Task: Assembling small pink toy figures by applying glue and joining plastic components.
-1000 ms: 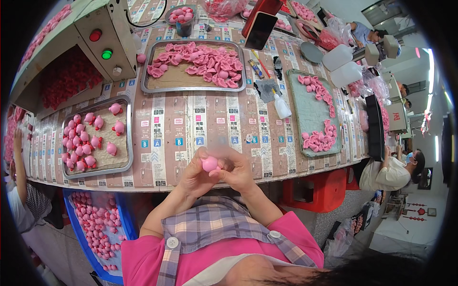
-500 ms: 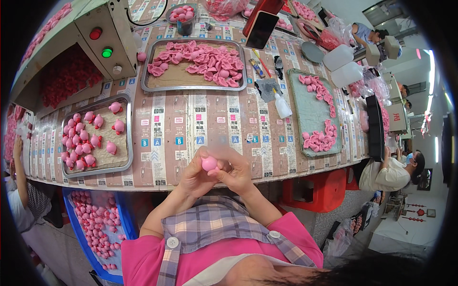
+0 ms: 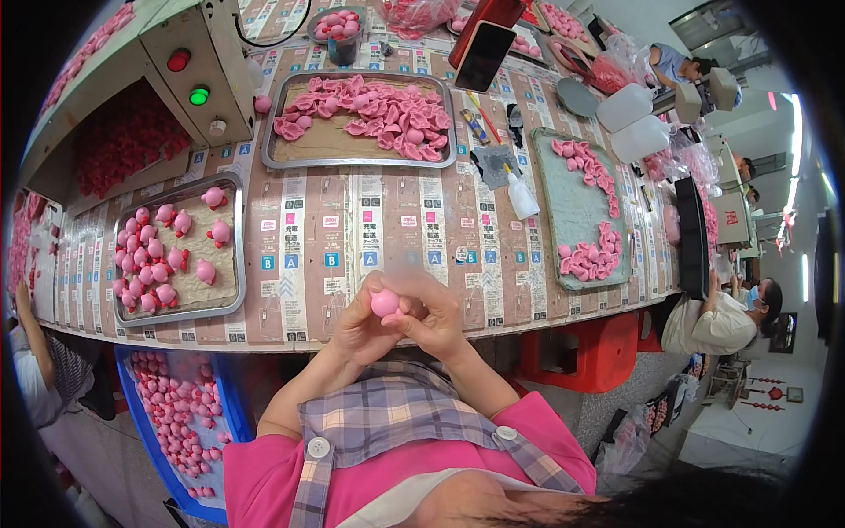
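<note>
Close to my body, above the table's near edge, a small pink ball-shaped piece (image 3: 385,303) sits between my two hands. My left hand (image 3: 356,327) is closed round its left side. The fingers and thumb of my right hand (image 3: 435,313) pinch it from the right, near a small pink bit at its lower side. Part of the piece is hidden by my fingers. Straight ahead lies a metal tray (image 3: 352,165) of pink petal-like shells and a few balls. To the left, another metal tray (image 3: 239,290) carries several pink balls with red parts.
A box-shaped machine (image 3: 207,53) with red and green lights stands far left. On the right are a green tray (image 3: 576,207) of pink pieces, a white squeeze bottle (image 3: 521,197) and a phone (image 3: 483,55). A blue crate (image 3: 145,414) and red stool (image 3: 581,354) stand below. Other people work at both sides.
My hands and the pink ball-shaped piece have hardly moved. At the far left, another person's arm has shifted lower.
</note>
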The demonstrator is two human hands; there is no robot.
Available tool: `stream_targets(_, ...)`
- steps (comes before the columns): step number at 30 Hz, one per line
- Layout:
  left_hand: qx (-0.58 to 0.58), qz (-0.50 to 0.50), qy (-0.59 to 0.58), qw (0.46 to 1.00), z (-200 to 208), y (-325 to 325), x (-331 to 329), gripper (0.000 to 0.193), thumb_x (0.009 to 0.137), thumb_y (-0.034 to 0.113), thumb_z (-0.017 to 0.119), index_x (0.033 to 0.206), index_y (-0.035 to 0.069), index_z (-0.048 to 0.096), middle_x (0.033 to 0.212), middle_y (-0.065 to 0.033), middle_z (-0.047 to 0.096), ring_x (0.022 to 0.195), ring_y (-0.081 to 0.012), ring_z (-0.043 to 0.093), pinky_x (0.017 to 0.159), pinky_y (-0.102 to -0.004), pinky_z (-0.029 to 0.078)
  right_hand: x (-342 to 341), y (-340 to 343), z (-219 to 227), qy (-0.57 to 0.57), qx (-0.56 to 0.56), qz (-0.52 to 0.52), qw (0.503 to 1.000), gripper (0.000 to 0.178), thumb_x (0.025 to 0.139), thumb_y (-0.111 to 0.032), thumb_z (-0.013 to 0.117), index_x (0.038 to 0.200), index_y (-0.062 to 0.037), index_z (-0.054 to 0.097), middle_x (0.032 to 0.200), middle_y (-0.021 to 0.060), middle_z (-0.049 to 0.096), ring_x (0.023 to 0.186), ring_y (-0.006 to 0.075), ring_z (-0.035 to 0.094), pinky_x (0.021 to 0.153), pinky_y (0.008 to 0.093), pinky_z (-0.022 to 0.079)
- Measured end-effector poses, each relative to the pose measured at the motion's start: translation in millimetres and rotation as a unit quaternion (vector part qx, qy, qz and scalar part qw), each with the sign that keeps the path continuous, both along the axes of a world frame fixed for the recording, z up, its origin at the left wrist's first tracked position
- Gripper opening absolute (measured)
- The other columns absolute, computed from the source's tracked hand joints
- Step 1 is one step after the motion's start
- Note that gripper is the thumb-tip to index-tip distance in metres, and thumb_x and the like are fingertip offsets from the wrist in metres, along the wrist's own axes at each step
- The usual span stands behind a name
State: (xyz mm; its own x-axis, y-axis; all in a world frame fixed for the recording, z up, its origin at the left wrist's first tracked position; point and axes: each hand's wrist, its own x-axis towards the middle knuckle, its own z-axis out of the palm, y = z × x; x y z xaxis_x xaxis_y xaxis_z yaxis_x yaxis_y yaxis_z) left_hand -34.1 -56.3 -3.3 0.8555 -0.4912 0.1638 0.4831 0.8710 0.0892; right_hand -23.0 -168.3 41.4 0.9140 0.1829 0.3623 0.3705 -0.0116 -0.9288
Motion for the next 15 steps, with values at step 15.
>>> stream_targets(15, -0.009, -0.004, 0.035, 0.999, 0.6, -1.3, -0.8, 0.024, 0.080, 0.032, 0.055, 0.099, 0.018, 0.047, 0.089, -0.0079, 0.051, 0.087, -0.0187, 0.048, 0.085, -0.0369, 0.036, 1.5, -0.5, -2.6, -0.022, -0.029, -0.020, 0.999, 0.032, 0.061, -0.017, 0.072, 0.086, -0.0025, 0.058, 0.066, 0.0039, 0.051, 0.063, 0.0178, 0.048, 0.058, 0.0267, 0.039)
